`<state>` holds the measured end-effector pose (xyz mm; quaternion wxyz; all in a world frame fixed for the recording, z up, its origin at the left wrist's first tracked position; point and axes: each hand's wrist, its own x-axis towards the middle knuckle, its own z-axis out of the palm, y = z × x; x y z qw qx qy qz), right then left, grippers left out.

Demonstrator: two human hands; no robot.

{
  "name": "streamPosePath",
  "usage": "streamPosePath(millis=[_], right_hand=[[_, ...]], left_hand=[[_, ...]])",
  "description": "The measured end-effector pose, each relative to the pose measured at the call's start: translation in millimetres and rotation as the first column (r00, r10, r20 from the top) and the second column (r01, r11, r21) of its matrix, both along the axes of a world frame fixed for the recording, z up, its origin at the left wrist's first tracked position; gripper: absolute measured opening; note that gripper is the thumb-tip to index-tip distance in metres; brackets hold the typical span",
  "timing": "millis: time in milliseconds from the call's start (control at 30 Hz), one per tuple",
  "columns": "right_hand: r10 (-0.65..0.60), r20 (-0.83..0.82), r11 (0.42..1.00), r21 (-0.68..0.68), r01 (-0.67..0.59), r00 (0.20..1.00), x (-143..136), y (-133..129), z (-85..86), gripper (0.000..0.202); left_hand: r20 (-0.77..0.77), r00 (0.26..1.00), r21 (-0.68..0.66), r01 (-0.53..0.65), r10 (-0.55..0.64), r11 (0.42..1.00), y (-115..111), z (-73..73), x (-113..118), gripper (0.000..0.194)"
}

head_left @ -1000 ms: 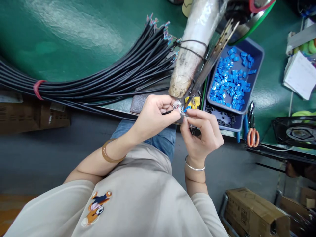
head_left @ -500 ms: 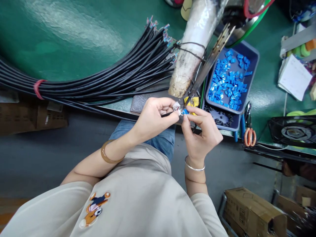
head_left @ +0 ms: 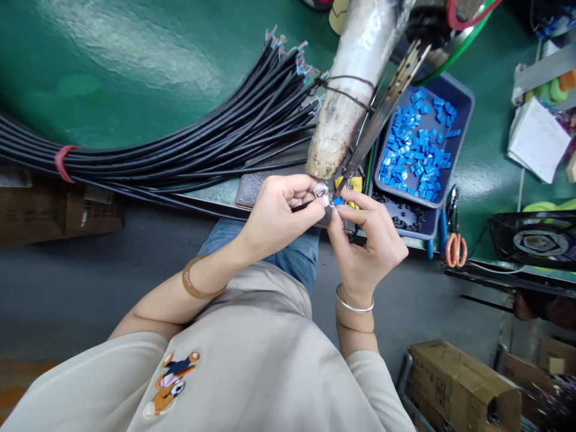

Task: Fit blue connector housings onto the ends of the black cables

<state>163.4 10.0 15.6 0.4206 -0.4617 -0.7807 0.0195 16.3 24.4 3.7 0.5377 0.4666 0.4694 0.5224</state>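
My left hand (head_left: 285, 207) is closed round the end of a black cable (head_left: 302, 207), whose white wrapping (head_left: 321, 191) and thin wires poke out past the fingertips. My right hand (head_left: 366, 234) is pinched, thumb and forefinger together at the thin wires (head_left: 332, 203); exactly what lies between the fingertips is mostly hidden. Just behind them a small blue connector (head_left: 341, 201) shows beside a yellow piece (head_left: 355, 183). A slim metal tool like a soldering iron (head_left: 360, 150) slants down, its tip close to the wires and connector.
A thick plastic-wrapped tube (head_left: 339, 114) hangs above the hands. Left lies a bundle of black cables (head_left: 193, 144) with a red tie (head_left: 66, 163). Right are a tray (head_left: 465, 108) of blue connectors, a tray of black bits (head_left: 432, 223), orange-handled scissors (head_left: 456, 249) and a fan (head_left: 535, 240).
My right thumb and forefinger have shifted slightly left, closer to the left fingertips, and more of the blue connector's surroundings show behind them. My left hand keeps its hold on the cable.
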Motion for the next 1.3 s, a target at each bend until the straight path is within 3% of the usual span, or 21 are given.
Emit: streamPosePath(millis=[233,633,967,1100,1300], right_hand=[[0.023,0.026,1.000,0.002,-0.023,0.999,2.7,1.2,-4.8,0.014],[0.012,-0.016,1.000,-0.010,-0.013,1.000,0.1,1.6,-0.8,0.014],[0.018,0.105,0.999,0.036,-0.021,0.994,2.1,0.2,-4.2,0.014],[0.007,0.027,1.000,0.012,-0.007,1.000,2.1,-1.2,-3.6,0.014],[0.034,-0.172,0.982,-0.177,-0.064,0.985,0.2,-4.5,-3.5,0.012]], left_hand=[[-0.023,0.999,-0.021,0.029,-0.029,0.999,-0.4,-4.9,-0.3,0.010],[-0.001,1.000,-0.016,0.025,-0.026,1.000,0.4,1.2,-0.4,0.009],[-0.028,0.999,-0.051,0.044,-0.046,0.998,0.1,-1.2,-1.7,0.011],[-0.005,0.998,-0.040,0.057,-0.057,0.998,-1.6,2.2,-2.5,0.010],[0.113,0.988,-0.072,0.116,-0.107,0.991,-5.6,4.1,-7.3,0.009]])
